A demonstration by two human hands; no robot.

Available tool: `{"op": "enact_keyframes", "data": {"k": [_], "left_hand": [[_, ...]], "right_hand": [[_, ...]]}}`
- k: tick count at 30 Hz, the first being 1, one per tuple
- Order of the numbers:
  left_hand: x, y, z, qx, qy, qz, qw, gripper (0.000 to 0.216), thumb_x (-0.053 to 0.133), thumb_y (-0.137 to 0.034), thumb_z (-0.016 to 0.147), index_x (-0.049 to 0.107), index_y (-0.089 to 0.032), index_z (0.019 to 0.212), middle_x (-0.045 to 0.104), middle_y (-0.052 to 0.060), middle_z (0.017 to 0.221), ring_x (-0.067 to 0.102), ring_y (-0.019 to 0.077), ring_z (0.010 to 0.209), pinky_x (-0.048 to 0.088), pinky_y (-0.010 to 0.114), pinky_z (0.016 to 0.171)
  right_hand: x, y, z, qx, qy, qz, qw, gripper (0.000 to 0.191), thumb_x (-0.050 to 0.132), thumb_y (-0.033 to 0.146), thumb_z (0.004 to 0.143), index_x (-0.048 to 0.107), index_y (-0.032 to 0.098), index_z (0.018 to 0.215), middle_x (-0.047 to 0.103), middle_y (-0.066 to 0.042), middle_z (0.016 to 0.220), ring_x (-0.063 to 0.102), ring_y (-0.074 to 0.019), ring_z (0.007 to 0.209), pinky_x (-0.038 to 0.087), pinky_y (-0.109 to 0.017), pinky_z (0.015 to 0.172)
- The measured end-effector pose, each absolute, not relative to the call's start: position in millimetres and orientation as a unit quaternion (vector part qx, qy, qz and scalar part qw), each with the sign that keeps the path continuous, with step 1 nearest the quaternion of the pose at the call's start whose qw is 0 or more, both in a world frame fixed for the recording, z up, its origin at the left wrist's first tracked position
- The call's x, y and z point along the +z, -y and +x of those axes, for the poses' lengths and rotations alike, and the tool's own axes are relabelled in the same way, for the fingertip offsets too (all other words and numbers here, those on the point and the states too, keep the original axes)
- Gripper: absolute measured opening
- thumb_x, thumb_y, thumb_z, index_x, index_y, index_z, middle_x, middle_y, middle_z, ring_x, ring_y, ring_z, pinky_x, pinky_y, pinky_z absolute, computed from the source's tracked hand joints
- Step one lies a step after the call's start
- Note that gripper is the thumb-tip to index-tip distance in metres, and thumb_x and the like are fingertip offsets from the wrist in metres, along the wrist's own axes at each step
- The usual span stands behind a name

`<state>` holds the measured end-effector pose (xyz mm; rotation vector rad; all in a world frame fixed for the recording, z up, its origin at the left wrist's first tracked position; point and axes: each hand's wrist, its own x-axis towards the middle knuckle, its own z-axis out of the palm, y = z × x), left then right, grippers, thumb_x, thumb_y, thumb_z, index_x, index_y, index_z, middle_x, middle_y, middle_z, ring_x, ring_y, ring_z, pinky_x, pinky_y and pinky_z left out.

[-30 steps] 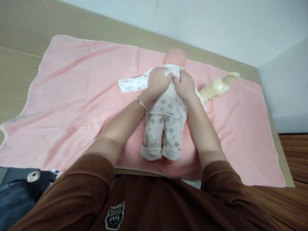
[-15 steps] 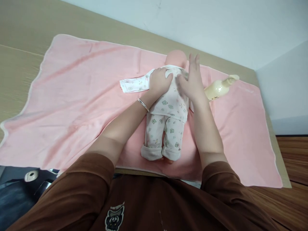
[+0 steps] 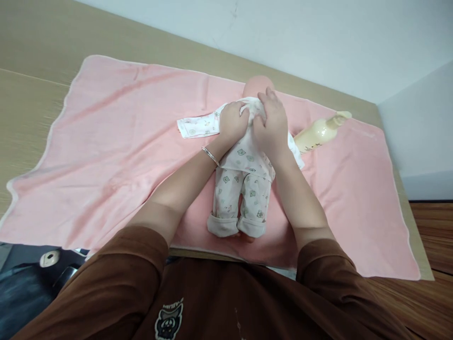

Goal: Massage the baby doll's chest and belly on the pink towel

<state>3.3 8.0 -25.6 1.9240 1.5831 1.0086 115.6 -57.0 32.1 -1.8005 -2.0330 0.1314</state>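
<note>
A doll [image 3: 259, 85] lies stretched out with its bare head away from me, its face out of sight. It wears a white printed top [image 3: 244, 156] and matching trousers [image 3: 226, 198] with turned-up cuffs. My left hand [image 3: 233, 123] is curled round the doll's shoulder on the left, thumb toward the middle of its chest or back; I cannot tell which side is up. On the other shoulder rests my right hand [image 3: 272, 125], its fingers stretched toward the head and its thumb apart. One sleeve [image 3: 198, 125] sticks out flat to the left, and the other shows partly beside my right wrist.
Under the doll spreads a pink blanket [image 3: 116, 127] on a wooden table [image 3: 31, 52]. A pale yellow pump bottle [image 3: 318, 134] lies tilted to the right of the doll. Behind the table is a white wall [image 3: 318, 42]. Dark items [image 3: 28, 293] sit below at the lower left.
My right hand has come down and left onto the doll's shoulder, uncovering the right sleeve and more of the bottle. My left hand stays nearly in place.
</note>
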Motion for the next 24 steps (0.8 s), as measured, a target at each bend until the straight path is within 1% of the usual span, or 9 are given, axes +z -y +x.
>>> {"op": "enact_keyframes", "data": {"k": [3, 5, 7, 10, 12, 14, 16, 20, 24], "left_hand": [[-28.2, -9.7, 2.9, 0.367, -0.573, 0.696, 0.229, 0.046, 0.042, -0.029, 0.107, 0.075, -0.015, 0.136, 0.078, 0.014, 0.147, 0.069, 0.0274, 0.141, 0.05, 0.045, 0.13], [-28.7, -10.2, 2.4, 0.367, -0.574, 0.695, 0.231, 0.043, 0.043, -0.029, 0.107, 0.076, -0.019, 0.133, 0.079, 0.011, 0.146, 0.069, 0.027, 0.141, 0.05, 0.044, 0.13], [-28.6, -10.2, 2.0, 0.37, -0.575, 0.691, 0.234, 0.041, 0.045, -0.03, 0.106, 0.076, -0.022, 0.133, 0.079, 0.01, 0.146, 0.07, 0.0268, 0.141, 0.051, 0.042, 0.13], [-28.8, -10.2, 1.9, 0.369, -0.58, 0.685, 0.24, 0.046, 0.045, -0.033, 0.106, 0.075, -0.019, 0.138, 0.077, 0.01, 0.149, 0.067, 0.0267, 0.144, 0.049, 0.043, 0.133], [-29.7, -10.7, 1.9, 0.368, -0.579, 0.687, 0.239, 0.047, 0.043, -0.035, 0.106, 0.075, -0.019, 0.137, 0.077, 0.009, 0.149, 0.067, 0.0264, 0.143, 0.05, 0.044, 0.133], [-31.3, -11.8, 1.6, 0.368, -0.577, 0.691, 0.232, 0.046, 0.044, -0.034, 0.105, 0.076, -0.02, 0.135, 0.078, 0.009, 0.147, 0.069, 0.0259, 0.141, 0.052, 0.043, 0.13], [-32.7, -13.0, 1.2, 0.369, -0.576, 0.694, 0.225, 0.044, 0.045, -0.032, 0.106, 0.075, -0.022, 0.136, 0.079, 0.01, 0.147, 0.07, 0.0251, 0.142, 0.052, 0.04, 0.129], [-31.7, -13.0, 1.5, 0.364, -0.58, 0.693, 0.226, 0.041, 0.045, -0.035, 0.109, 0.075, -0.024, 0.135, 0.078, 0.008, 0.148, 0.068, 0.0249, 0.146, 0.05, 0.04, 0.13], [-27.9, -9.9, 2.7, 0.347, -0.588, 0.693, 0.233, 0.045, 0.042, -0.031, 0.11, 0.073, -0.016, 0.139, 0.076, 0.011, 0.15, 0.067, 0.0249, 0.145, 0.049, 0.041, 0.131]], "right_hand": [[27.6, 52.7, 115.8, 0.054, 0.727, -0.658, 0.19, 0.067, 0.035, 0.018, 0.101, 0.055, 0.018, 0.165, 0.045, -0.013, 0.181, 0.037, -0.0296, 0.174, 0.025, -0.064, 0.145], [31.2, 54.2, 116.4, 0.065, 0.737, -0.652, 0.168, 0.063, 0.036, 0.019, 0.101, 0.06, 0.018, 0.16, 0.049, -0.013, 0.179, 0.04, -0.0321, 0.173, 0.024, -0.068, 0.144], [43.0, 60.4, 119.9, 0.054, 0.749, -0.631, 0.192, 0.06, 0.037, 0.02, 0.103, 0.063, 0.018, 0.157, 0.051, -0.01, 0.178, 0.042, -0.0286, 0.172, 0.023, -0.06, 0.147], [60.2, 69.6, 126.5, 0.01, 0.742, -0.605, 0.289, 0.059, 0.034, 0.016, 0.104, 0.066, 0.017, 0.153, 0.057, -0.006, 0.173, 0.047, -0.018, 0.168, 0.028, -0.042, 0.147], [58.7, 68.4, 127.6, 0.008, 0.731, -0.616, 0.293, 0.059, 0.035, 0.014, 0.103, 0.067, 0.014, 0.152, 0.059, -0.007, 0.171, 0.049, -0.0179, 0.167, 0.032, -0.039, 0.145], [45.9, 60.2, 126.0, 0.033, 0.726, -0.644, 0.237, 0.059, 0.042, 0.014, 0.101, 0.064, 0.01, 0.156, 0.052, -0.012, 0.177, 0.042, -0.0241, 0.171, 0.032, -0.042, 0.145], [30.4, 49.2, 124.6, 0.056, 0.72, -0.667, 0.184, 0.06, 0.046, 0.016, 0.101, 0.061, 0.008, 0.158, 0.043, -0.015, 0.182, 0.034, -0.0313, 0.175, 0.028, -0.049, 0.146], [23.5, 39.7, 129.2, 0.068, 0.709, -0.679, 0.176, 0.06, 0.043, 0.022, 0.104, 0.056, 0.018, 0.163, 0.041, -0.014, 0.183, 0.03, -0.0363, 0.176, 0.029, -0.067, 0.143], [33.3, 45.3, 130.2, 0.04, 0.701, -0.681, 0.208, 0.064, 0.041, 0.018, 0.106, 0.047, 0.014, 0.169, 0.029, -0.012, 0.189, 0.021, -0.032, 0.179, 0.024, -0.055, 0.147]]}}
